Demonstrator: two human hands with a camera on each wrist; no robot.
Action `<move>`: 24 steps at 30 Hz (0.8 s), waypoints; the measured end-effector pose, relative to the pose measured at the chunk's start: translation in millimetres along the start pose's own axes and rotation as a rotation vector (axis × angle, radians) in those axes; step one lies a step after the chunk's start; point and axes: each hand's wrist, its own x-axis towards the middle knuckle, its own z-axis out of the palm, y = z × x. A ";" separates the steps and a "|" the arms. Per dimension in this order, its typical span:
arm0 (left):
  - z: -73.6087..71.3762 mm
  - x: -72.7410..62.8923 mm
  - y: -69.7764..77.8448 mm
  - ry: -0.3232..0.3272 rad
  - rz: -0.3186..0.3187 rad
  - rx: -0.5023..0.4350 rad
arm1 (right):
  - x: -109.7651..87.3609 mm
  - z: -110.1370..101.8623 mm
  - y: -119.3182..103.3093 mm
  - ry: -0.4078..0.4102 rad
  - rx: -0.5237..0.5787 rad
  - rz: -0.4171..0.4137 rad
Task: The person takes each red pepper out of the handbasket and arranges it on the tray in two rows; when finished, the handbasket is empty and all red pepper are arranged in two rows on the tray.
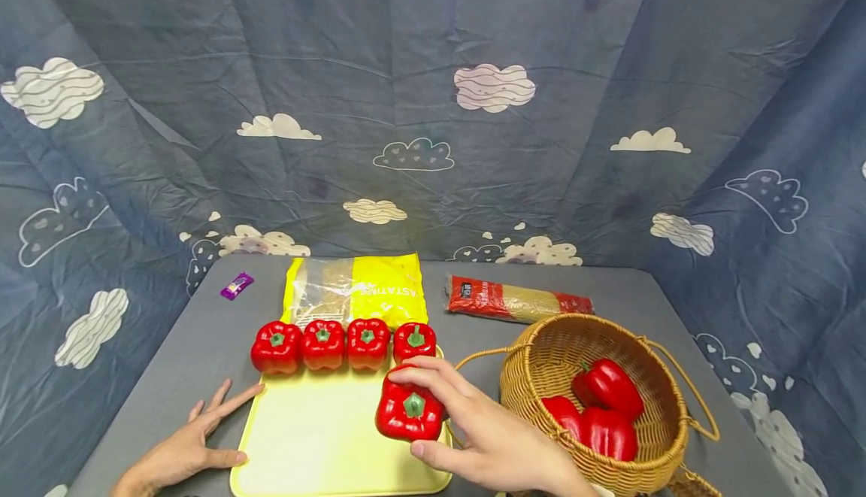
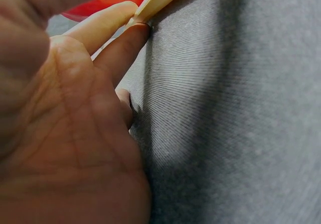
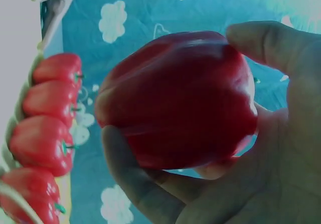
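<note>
Bare left hand (image 1: 181, 446): slender, long-fingered, palm (image 2: 70, 138) finely creased. Bare right hand (image 1: 487, 429): similarly slender, short thumbnail (image 1: 418, 449). Small pale edge (image 1: 602, 490) beside right wrist, too cropped to identify.

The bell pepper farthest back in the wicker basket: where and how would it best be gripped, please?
I would come from above, through the open top of the wicker basket, whose walls surround the bell pepper. Thumb and fingers could span its rounded body, away from the stem: it lies on its side, stem leftward, with its upper flank exposed.
</note>
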 end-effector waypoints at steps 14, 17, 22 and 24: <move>-0.3 -0.2 0.7 0.017 0.020 0.003 | 30.2 36.5 11.0 -0.048 0.029 -0.023; -0.1 -0.5 0.7 0.025 0.020 0.006 | 37.2 43.1 12.3 -0.027 0.013 -0.031; 0.9 -0.8 0.3 0.016 -0.012 0.001 | 49.8 54.8 17.1 -0.015 -0.005 -0.031; 0.9 -0.5 0.2 0.013 -0.021 0.001 | 54.4 59.6 19.5 -0.013 -0.014 -0.034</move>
